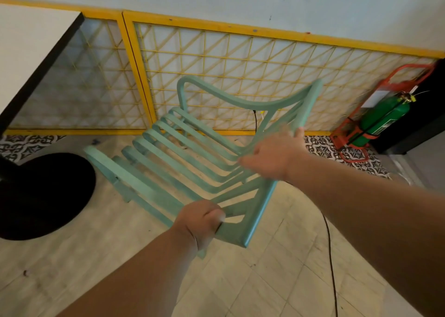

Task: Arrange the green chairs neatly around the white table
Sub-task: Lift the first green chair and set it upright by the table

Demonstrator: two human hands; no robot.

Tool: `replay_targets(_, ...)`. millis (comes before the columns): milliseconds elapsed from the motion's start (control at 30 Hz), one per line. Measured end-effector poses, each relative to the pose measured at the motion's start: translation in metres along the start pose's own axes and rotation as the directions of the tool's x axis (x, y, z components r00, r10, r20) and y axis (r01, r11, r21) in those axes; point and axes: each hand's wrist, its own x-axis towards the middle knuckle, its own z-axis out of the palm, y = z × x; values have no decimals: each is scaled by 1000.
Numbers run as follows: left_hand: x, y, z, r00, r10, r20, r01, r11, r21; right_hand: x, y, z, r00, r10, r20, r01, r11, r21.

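The green chair [192, 153] stood tilted on the floor, just right of the black round base [43, 196] under the white surface [29, 51]. The left hand [199, 222] gripped the near corner of its back frame, fingers curled round it. The right hand [272, 157] was blurred; its fingers looked straight and spread beside the far corner, holding nothing. The chair was probably being brought to the surface; next it needed a firm two-handed hold and a push left

Left hand [199, 220] grips the green chair [130, 179] at its back — blurred right hand [273, 159] touches slats.
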Motion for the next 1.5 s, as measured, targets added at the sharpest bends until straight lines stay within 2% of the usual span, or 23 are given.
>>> replay_targets(67,2,1,1,1000,1,14,0,1000,-26,-32,-20,-6,981,-191,-11,191,974,121)
replay_targets(167,-3,8,-3,1000,18,25,-18,1000,-15,-63,-30,-11,934,-277,-226,329,913,242)
replay_targets(200,-4,9,-3,999,25,27,-25,999,-20,-68,-31,-5,923,-303,-237,357,905,231)
replay_targets(333,-5,11,-3,998,50,40,-53,996,65,-67,-38,34,843,-479,-246,469,877,-103)
replay_targets(533,1,2,0,997,48,57,-49,999,12,-57,-33,40,815,-492,-305,471,870,-145)
replay_targets(667,12,-14,-10,987,-40,154,48,997,-52,-57,-33,42,826,-460,-326,459,884,-86)
replay_targets(700,15,-21,-17,989,-41,142,43,999,-10,-56,-33,43,828,-452,-332,452,888,-81)
replay_targets(767,23,-40,-38,998,-7,70,-9,976,219,-55,-33,44,825,-452,-340,447,889,-98)
replay_targets(867,35,-68,-65,998,-16,57,-21,809,588,-51,-31,48,824,-455,-338,437,890,-132)
replay_targets(933,48,-87,-73,995,-69,72,-1,718,696,-49,-31,49,826,-449,-340,430,893,-136)
replay_targets(1167,65,-107,-64,998,-56,40,10,696,718,-49,-31,48,840,-434,-325,411,901,-139)
replay_targets(1400,60,-101,-62,993,-116,14,67,663,746,-49,-31,44,834,-465,-298,426,885,-188)
replay_targets(1500,60,-102,-61,994,-108,-2,76,692,718,-48,-30,43,823,-487,-293,443,873,-205)
